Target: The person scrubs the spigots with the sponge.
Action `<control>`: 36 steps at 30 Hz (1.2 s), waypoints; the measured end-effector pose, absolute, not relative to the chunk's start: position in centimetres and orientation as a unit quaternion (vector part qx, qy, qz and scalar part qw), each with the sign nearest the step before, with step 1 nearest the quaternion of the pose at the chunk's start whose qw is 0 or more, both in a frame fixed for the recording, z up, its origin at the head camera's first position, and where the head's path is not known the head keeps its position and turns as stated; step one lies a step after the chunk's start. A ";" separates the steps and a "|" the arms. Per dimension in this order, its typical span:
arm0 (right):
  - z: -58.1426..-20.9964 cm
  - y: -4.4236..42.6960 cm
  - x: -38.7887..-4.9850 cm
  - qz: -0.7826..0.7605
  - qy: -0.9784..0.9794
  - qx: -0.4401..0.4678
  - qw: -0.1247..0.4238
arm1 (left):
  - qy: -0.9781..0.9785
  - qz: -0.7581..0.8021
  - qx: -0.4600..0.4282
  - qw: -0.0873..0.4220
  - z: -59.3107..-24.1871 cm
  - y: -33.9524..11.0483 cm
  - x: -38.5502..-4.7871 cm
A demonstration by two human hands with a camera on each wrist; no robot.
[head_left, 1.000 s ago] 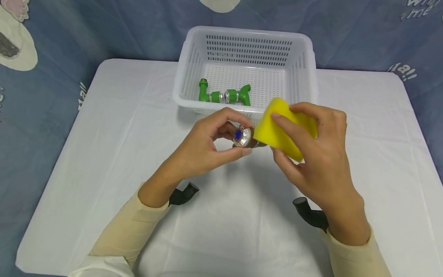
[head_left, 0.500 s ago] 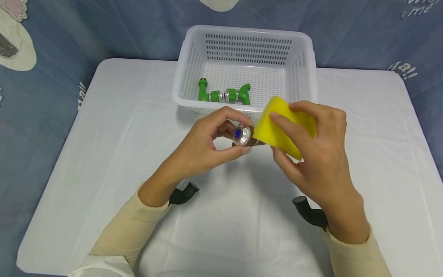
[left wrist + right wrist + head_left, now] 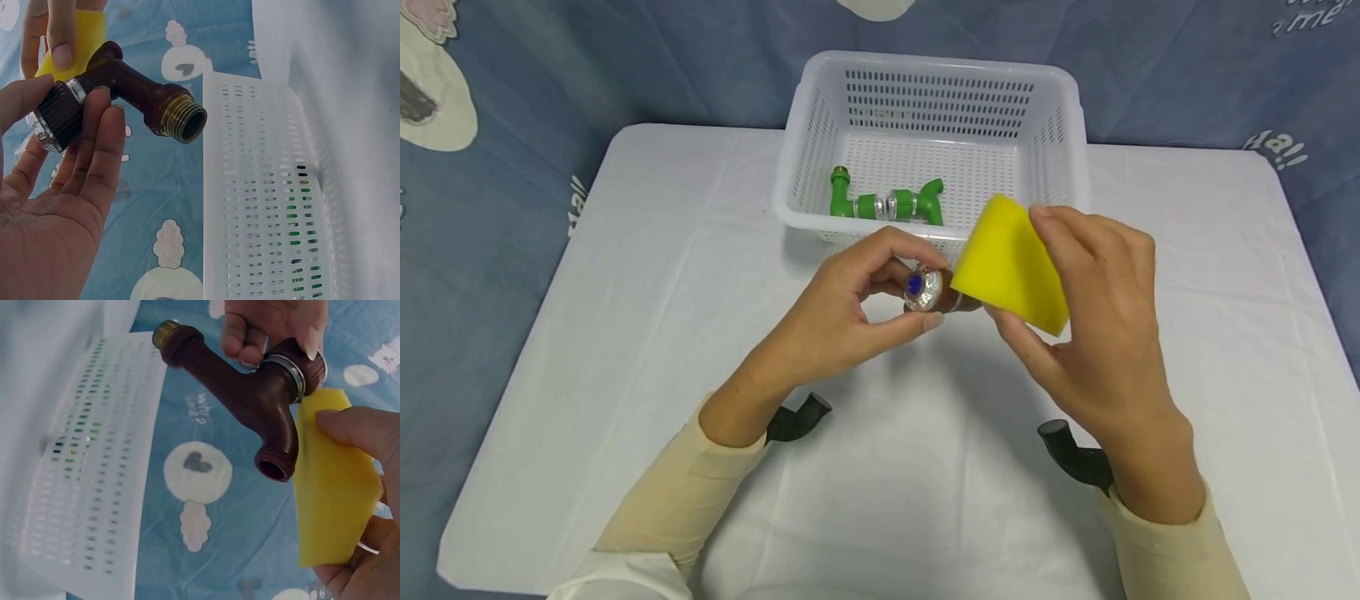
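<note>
A dark red tap [image 3: 250, 400] with a brass threaded inlet is held up above the table. Its silver knob with a blue centre faces the head camera. My left hand [image 3: 842, 308] grips the tap by its knob end, thumb below and fingers above. My right hand [image 3: 1097, 325] pinches a yellow sponge [image 3: 1015, 267] between thumb and fingers. In the right wrist view the sponge lies against the tap's side by the spout and collar. From the head view, the sponge hides much of the tap's body.
Behind the hands a white perforated basket [image 3: 1052, 75] stands on the white-covered table [image 3: 625, 333]. Inside it lie two green taps, a left one [image 3: 842, 196] and a right one [image 3: 928, 202]. A blue printed cloth [image 3: 700, 67] hangs behind the table.
The right hand has shifted its fingers to the sponge's far edge, and the sponge has tipped up slightly. The left hand keeps its grip on the tap, almost unmoved.
</note>
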State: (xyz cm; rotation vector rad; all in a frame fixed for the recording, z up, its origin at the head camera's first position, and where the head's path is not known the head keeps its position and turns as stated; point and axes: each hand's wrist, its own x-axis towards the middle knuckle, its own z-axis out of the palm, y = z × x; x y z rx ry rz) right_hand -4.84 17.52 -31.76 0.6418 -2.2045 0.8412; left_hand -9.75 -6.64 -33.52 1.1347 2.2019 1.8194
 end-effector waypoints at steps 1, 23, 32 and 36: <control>-31.8 17.5 -4.8 0.319 -0.849 0.249 0.339 | 0.714 0.593 0.369 0.033 -33.5 -6.6 -9.8; -31.7 17.1 -4.6 0.373 -0.824 0.272 0.329 | 0.704 0.610 0.362 0.018 -33.5 -6.7 -9.7; -31.9 17.4 -4.6 0.368 -0.817 0.256 0.362 | 0.706 0.611 0.359 0.014 -33.6 -6.7 -9.6; -32.2 17.0 -4.6 0.379 -0.802 0.274 0.372 | 0.710 0.605 0.359 0.022 -33.5 -6.7 -9.6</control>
